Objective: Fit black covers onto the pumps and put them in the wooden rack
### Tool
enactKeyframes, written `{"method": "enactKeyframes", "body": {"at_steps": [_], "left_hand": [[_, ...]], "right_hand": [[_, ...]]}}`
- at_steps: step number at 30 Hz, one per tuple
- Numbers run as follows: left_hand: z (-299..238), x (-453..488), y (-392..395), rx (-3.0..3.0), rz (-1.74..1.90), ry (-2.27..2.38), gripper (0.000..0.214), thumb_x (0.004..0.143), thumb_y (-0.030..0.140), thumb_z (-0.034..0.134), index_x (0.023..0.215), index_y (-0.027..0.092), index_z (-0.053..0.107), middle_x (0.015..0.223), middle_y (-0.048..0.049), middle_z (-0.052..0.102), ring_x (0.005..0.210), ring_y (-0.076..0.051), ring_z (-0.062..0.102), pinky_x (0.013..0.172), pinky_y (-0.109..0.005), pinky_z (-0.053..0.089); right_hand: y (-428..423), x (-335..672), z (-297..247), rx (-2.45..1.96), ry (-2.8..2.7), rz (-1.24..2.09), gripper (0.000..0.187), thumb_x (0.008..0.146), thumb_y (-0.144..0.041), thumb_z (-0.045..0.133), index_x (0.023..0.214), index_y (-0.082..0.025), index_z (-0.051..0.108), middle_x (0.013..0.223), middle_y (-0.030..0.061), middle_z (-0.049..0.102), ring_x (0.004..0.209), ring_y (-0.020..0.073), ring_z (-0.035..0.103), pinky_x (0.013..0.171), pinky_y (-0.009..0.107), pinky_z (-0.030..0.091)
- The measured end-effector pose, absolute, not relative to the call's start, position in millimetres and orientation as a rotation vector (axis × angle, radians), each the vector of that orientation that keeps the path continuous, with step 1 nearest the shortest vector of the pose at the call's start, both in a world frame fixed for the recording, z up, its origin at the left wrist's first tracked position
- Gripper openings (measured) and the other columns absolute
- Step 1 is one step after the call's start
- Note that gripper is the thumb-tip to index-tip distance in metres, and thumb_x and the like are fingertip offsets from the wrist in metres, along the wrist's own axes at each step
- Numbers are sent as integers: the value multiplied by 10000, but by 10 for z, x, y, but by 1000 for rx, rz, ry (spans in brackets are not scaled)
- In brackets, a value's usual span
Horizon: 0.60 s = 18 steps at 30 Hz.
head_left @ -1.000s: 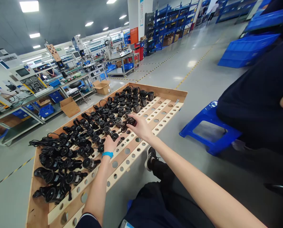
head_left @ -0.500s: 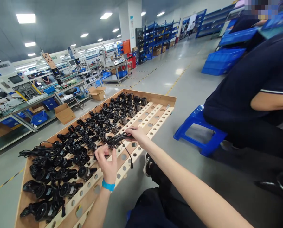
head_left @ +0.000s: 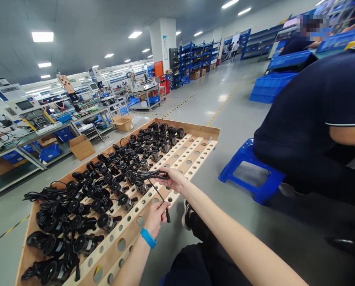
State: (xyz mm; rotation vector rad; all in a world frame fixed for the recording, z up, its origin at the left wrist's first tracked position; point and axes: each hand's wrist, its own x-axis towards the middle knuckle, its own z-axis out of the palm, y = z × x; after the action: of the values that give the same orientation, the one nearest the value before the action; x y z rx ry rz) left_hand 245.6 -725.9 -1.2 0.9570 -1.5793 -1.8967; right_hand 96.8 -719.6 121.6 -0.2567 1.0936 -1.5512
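Observation:
My right hand (head_left: 174, 179) grips a coiled bundle of black cable (head_left: 146, 175) above the wooden tray. From the bundle a loose cable end (head_left: 158, 191) hangs down toward me, tipped with a black connector (head_left: 168, 216). The fingers of my left hand (head_left: 156, 216) are closed on this loose end, just above the connector. Below the bundle, rows of small black motors (head_left: 126, 201) with coiled cables stand in the wooden tray (head_left: 201, 130). Pale wooden strips with round holes (head_left: 141, 204) run along the tray's near side.
At the right a person in dark clothes (head_left: 308, 111) sits on a blue plastic stool (head_left: 251, 171). Blue bins (head_left: 269, 87) stand beyond. Open cardboard boxes (head_left: 82, 147) and workbenches with machines (head_left: 31, 109) lie past the tray on the left.
My left hand has moved right and toward me, from open beside the bundle to closed on the loose cable end. My right hand still holds the bundle, now with its palm turned more upward.

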Motion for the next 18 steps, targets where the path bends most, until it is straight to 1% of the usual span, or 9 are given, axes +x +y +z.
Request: {"method": "enactKeyframes", "body": {"at_steps": [2,4,6,7,9,11,14,16,18], "left_hand": [[125,2635,-7279,931,-1845,-1581,629,677,719,729,856,122,647,716,2,557,474,-40,363,450,-200,306],[328,2867,-7391,921,-1764,-1686,561,738,667,714,896,131,657,698,7,558,509,-68,438,489,-206,365],[581,3111,-7606,936,-1609,-1995,483,792,618,676,893,146,644,631,22,529,512,-106,481,499,-227,402],[714,3220,-7745,956,-1479,-2162,437,829,589,636,884,156,635,607,27,514,500,-119,483,496,-239,408],[961,3381,-8055,1014,-978,-2361,329,905,494,551,791,187,582,607,26,491,510,-134,494,517,-252,409],[1139,3441,-8361,1028,-695,-2354,270,913,374,550,709,203,501,696,2,498,625,-157,538,616,-272,433],[1201,3361,-8724,1013,-535,-2312,204,915,244,517,720,209,468,848,-33,511,812,-188,558,767,-300,438],[1109,3249,-8879,1007,-511,-2328,163,911,183,497,750,205,481,867,-35,518,823,-185,557,787,-303,437],[953,3144,-8970,1006,-540,-2369,132,886,121,499,779,196,496,825,-18,531,766,-164,553,755,-287,441]], "right_hand": [[-7174,983,1204,-257,1081,-1581,136,980,-144,527,861,-115,588,669,60,695,505,127,672,497,196,572],[-7165,1001,1202,-267,1061,-1600,152,982,-137,528,847,-117,595,664,51,695,528,130,683,519,197,581],[-7174,1024,1208,-274,1032,-1597,170,983,-134,527,829,-119,595,656,50,694,549,137,691,542,209,594],[-7184,1038,1215,-275,1020,-1595,176,986,-136,520,827,-121,593,655,51,694,560,140,694,555,217,601],[-7205,1078,1231,-274,1000,-1595,183,998,-138,493,842,-129,586,672,56,703,591,143,703,596,236,617],[-7216,1132,1248,-283,989,-1595,199,1007,-131,458,851,-131,581,692,69,711,620,148,712,645,262,631],[-7209,1222,1258,-336,987,-1579,213,995,-103,438,845,-124,588,698,85,709,628,162,714,684,304,638],[-7198,1274,1251,-392,1000,-1578,199,977,-93,452,849,-124,600,689,76,703,612,162,706,682,310,634],[-7198,1314,1234,-461,1030,-1587,165,956,-107,491,849,-132,615,686,56,695,594,156,692,663,300,623]]}}
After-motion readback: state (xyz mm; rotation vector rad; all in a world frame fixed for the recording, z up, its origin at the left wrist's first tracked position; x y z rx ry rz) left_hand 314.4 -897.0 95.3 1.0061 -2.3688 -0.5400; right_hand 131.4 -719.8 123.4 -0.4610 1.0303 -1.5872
